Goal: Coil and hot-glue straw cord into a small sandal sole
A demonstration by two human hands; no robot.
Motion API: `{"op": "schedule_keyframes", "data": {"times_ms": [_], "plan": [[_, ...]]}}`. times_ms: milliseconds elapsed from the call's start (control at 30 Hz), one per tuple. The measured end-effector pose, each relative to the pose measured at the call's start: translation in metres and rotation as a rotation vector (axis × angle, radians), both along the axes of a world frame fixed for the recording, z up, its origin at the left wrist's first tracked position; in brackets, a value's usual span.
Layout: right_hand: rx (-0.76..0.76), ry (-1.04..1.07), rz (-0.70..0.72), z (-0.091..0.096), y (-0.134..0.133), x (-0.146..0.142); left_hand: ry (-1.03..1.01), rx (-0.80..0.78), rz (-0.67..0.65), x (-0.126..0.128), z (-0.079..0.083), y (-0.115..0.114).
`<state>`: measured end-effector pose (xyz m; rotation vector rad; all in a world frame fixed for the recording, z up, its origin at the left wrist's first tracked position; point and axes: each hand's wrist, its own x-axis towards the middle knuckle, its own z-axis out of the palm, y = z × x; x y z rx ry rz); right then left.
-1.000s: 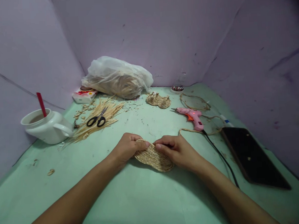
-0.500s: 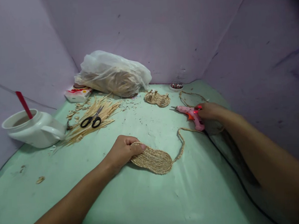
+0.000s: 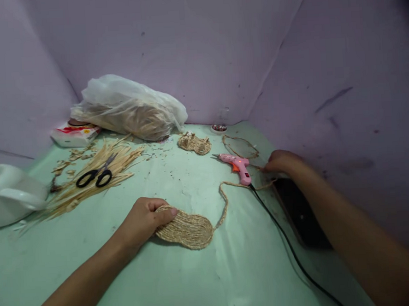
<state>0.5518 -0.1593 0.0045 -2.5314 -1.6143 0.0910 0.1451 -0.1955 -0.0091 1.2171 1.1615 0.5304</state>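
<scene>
My left hand point(image 3: 139, 221) is closed on the left end of a flat oval mat of coiled straw rope point(image 3: 188, 228) lying on the green table point(image 3: 185, 283), thumb on top. A loose rope tail point(image 3: 224, 199) runs from the mat toward a pink glue gun point(image 3: 238, 163) with a lit red lamp. My right hand point(image 3: 280, 162) is stretched out just right of the gun, fingers curled, by the rope there. What it grips is hidden.
The gun's black cable point(image 3: 288, 249) trails toward me beside a dark flat slab point(image 3: 298, 207). Scissors point(image 3: 94, 177) lie on a straw pile. A plastic bag of straw point(image 3: 129, 109), a second woven piece point(image 3: 194, 143), a rope loop point(image 3: 240, 146) and a white pot point(image 3: 6, 195) stand around.
My right hand left the mat, reached to the glue gun, and now sits just right of it. The view has swung rightward. My left hand stays on the mat.
</scene>
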Motion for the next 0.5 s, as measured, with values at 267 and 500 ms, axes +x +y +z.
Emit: {"op": "schedule_keyframes", "data": {"times_ms": [267,500], "plan": [[-0.171,0.32,-0.154,0.019,-0.007,-0.062,0.024,0.006,0.015,0.001,0.002,0.0],[-0.025,0.683,-0.233,0.002,-0.013,-0.097,-0.043,0.065,0.059,-0.003,-0.001,-0.003]]}}
